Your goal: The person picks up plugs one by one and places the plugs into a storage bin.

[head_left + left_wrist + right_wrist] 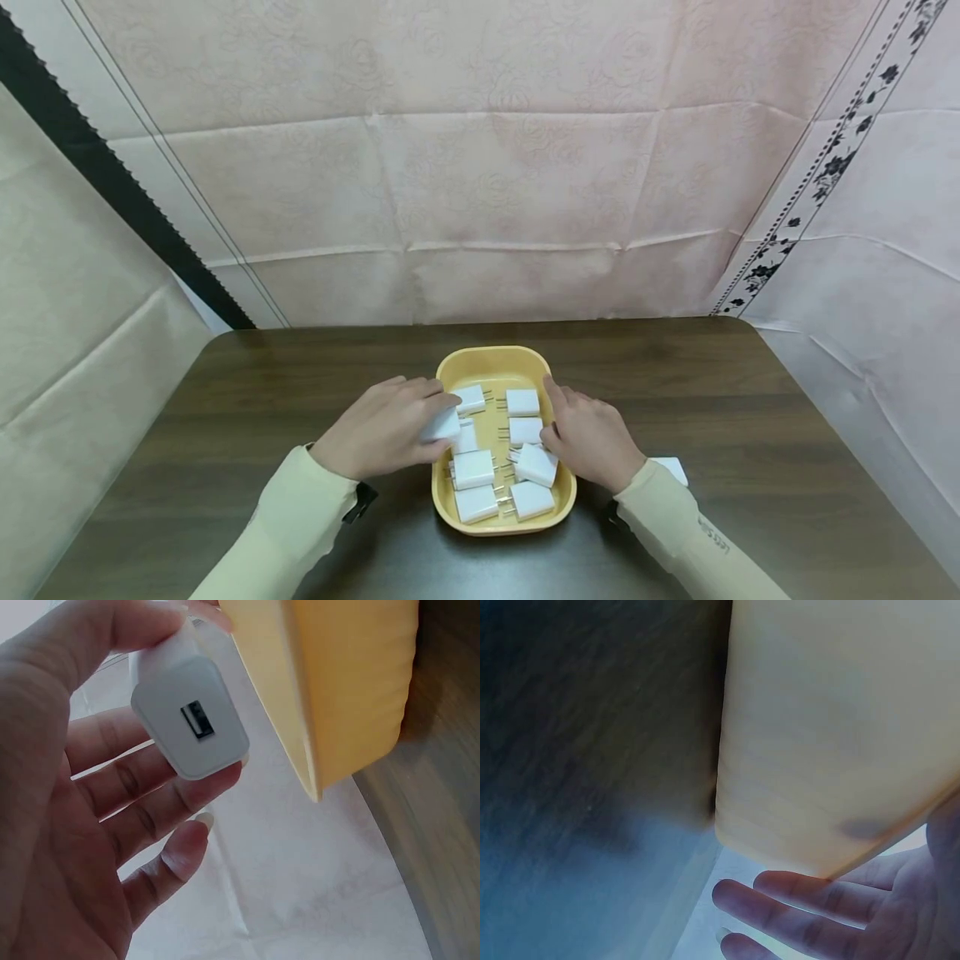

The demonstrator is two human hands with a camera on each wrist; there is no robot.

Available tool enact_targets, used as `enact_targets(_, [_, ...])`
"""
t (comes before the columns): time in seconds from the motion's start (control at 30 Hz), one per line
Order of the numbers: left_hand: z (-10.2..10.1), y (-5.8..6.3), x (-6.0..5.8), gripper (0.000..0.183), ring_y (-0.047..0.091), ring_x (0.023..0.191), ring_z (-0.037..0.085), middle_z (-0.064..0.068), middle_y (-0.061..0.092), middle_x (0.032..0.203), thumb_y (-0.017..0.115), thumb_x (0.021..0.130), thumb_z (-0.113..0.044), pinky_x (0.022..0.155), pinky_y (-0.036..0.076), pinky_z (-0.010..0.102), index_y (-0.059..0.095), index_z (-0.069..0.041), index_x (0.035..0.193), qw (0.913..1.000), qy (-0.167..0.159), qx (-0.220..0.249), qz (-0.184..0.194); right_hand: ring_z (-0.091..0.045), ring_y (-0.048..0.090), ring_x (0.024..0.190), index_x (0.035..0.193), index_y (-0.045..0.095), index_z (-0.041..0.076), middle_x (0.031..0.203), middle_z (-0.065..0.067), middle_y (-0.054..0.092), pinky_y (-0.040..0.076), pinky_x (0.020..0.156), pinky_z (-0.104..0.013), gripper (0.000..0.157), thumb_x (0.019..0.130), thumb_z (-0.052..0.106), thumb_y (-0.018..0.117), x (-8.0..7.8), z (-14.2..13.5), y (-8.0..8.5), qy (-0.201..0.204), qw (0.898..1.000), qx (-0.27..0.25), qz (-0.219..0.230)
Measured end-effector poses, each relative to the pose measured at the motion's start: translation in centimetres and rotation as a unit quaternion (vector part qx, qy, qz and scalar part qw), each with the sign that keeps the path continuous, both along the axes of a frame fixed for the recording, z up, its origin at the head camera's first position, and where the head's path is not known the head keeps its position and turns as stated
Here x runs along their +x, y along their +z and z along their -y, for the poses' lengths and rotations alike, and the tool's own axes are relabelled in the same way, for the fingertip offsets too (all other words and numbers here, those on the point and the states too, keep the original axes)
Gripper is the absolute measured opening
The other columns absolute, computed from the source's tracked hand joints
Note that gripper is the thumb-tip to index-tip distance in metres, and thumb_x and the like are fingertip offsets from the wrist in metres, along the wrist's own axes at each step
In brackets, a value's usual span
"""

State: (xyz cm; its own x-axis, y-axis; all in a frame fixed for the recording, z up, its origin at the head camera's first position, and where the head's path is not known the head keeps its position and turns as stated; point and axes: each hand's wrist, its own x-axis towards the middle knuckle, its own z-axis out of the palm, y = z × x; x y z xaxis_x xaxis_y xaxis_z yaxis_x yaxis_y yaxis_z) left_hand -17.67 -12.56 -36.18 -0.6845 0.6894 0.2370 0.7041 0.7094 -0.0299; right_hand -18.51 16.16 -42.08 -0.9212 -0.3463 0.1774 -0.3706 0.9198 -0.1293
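At the left rim of a yellow tray (492, 357), my left hand (397, 423) pinches a white USB charger (442, 426) between thumb and fingers. Its USB port faces the camera in the left wrist view, where the charger (191, 724) is beside the tray wall (345, 690). Several white chargers (474, 469) lie in two columns inside the tray, prongs mostly toward the middle. My right hand (596, 437) rests at the right rim, thumb and index finger at the edge near the chargers. The right wrist view shows its other fingers (802, 922) extended outside the tray; the thumb is hidden there.
Another white charger (671, 468) lies on the dark wooden table (300, 367), partly behind the right sleeve. A pale patterned cloth (510, 183) hangs behind the table and along its sides.
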Motion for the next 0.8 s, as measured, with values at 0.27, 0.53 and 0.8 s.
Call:
enact_targets(0.27, [-0.9, -0.3, -0.9, 0.047, 0.067, 0.092, 0.016, 0.002, 0.070, 0.113, 0.075, 0.086, -0.044, 0.083, 0.054, 0.037, 0.070, -0.014, 0.123, 0.9999, -0.011, -0.002, 0.013, -0.021, 0.066, 0.080, 0.147, 0.047, -0.001, 0.124, -0.019, 0.070, 0.060, 0.072, -0.042, 0.065, 0.091, 0.024, 0.064, -0.1, 0.0, -0.2, -0.002, 1.000, -0.004, -0.001])
enact_targets(0.53, [-1.7, -0.7, -1.6, 0.048, 0.069, 0.102, 0.020, 0.006, 0.070, 0.119, 0.074, 0.088, -0.044, 0.091, 0.057, 0.041, 0.070, -0.013, 0.125, 0.9993, -0.022, -0.015, 0.028, -0.013, 0.051, 0.065, 0.146, 0.048, -0.003, 0.118, -0.018, 0.072, 0.049, 0.056, -0.032, 0.065, 0.088, 0.021, 0.063, -0.2, 0.0, -0.2, 0.003, 1.000, -0.010, -0.005])
enact_targets(0.8, [-2.4, -1.4, -2.2, 0.045, 0.066, 0.094, 0.017, 0.004, 0.071, 0.113, 0.075, 0.088, -0.043, 0.083, 0.056, 0.038, 0.071, -0.015, 0.123, 0.9989, -0.030, -0.021, 0.030, -0.014, 0.053, 0.067, 0.146, 0.048, -0.003, 0.119, -0.018, 0.071, 0.052, 0.060, -0.034, 0.064, 0.088, 0.021, 0.063, -0.1, 0.0, -0.1, 0.000, 1.000, -0.007, 0.001])
